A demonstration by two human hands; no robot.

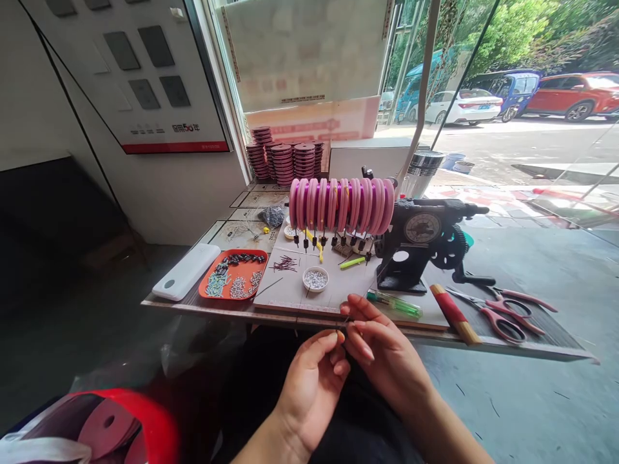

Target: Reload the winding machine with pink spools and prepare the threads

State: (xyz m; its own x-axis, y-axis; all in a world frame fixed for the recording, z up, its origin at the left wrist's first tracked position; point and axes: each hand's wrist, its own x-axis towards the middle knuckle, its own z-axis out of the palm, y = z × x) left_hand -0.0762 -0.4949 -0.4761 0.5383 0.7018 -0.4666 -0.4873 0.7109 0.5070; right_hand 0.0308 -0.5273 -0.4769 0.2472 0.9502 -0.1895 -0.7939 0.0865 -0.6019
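In front of the table's edge, my left hand (pixel 314 374) pinches with thumb and index finger. My right hand (pixel 387 341) is right against it, thumb and index finger pressed together and the other fingers loosely curled. Something thin and dark shows between the fingertips, too small to name. Beyond my hands stands a black hand-crank winder (pixel 420 232) carrying a row of pink spools (pixel 341 205), with small black pieces hanging below them. Nearest to my fingers on the board (pixel 285 293) are a white dish (pixel 316 279) of small silvery pieces and a green-handled screwdriver (pixel 396 303).
Left on the table are an orange tray (pixel 233 274) of sorted small parts and a white slab (pixel 186 272). Scissors (pixel 500 319), pliers (pixel 527 303) and a red-wrapped wooden stick (pixel 454 314) lie right. Pink spools are stacked (pixel 283 161) behind; a red-rimmed container (pixel 155 419) stands lower left.
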